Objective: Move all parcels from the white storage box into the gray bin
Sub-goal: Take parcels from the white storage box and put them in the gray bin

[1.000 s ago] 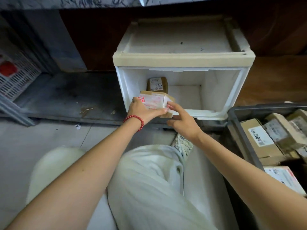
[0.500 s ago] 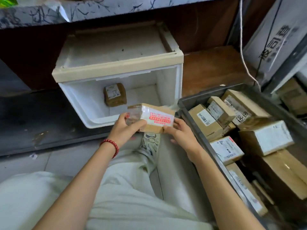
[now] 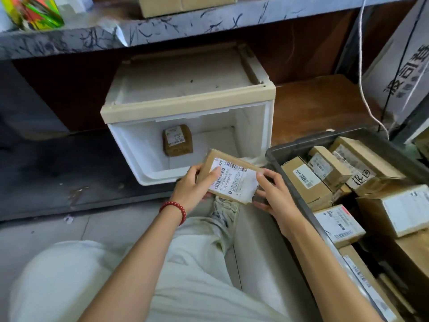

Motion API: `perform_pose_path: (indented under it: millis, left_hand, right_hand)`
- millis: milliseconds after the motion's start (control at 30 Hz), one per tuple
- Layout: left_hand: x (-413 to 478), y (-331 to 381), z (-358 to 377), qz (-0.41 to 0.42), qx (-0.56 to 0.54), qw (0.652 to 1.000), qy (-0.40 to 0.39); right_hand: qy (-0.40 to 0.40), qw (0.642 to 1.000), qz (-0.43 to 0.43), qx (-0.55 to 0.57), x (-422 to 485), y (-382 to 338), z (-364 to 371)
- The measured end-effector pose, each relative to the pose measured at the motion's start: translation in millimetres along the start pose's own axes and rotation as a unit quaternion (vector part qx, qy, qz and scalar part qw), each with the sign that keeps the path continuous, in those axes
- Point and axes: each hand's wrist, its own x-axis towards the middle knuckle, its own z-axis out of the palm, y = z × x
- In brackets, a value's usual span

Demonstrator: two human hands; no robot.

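Cardboard parcel, stiff and light I judge, is clamped at both short ends by my left hand and right hand, just outside the white storage box; gray bin at 3 o'clock, second parcel inside at 12.

You wore the only camera on your head. It looked forward and steeply down, close over your lap, the white storage box ahead, the gray bin rightward, left hand and right hand central.
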Motion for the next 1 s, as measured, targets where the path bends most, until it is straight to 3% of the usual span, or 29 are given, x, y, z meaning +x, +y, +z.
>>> perform_pose_path:
  millis: [267,333,433,533,767,1000]
  left_hand:
    - [4.9,-11.3,-1.6,-0.01,0.085,0.996,0.0]
    - [6.0,-10.5,-1.9,-0.014,0.051,0.999,-0.004]
    - [9.5,-9.0,-2.0,-0.035,-0.089,0.995,0.0]
    - [8.1,-4.8,-0.8,-0.033,-0.128,0.991,0.005]
    - [2.7,-0.2,-3.9,-0.004,-0.112,0.994,0.01]
    - [-1.0,-1.2,-0.7,0.032,-0.051,0.998,-0.012]
  right_hand:
    - [-0.011,1.0,-0.026,-0.004,6.2,-0.3,-5.5]
    - [-0.006,1.0,-0.022,0.003,5.6,-0.1,-3.4]
    - [-0.001,1.0,-0.016,0.008,5.3,0.1,-1.1]
    - [-0.014,0.999,-0.006,0.031,5.3,0.4,-2.0]
    - [-0.034,0.996,0.02,0.078,1.6,0.6,-7.8]
    - [-0.027,0.999,0.011,0.028,0.7,-1.4,-7.7]
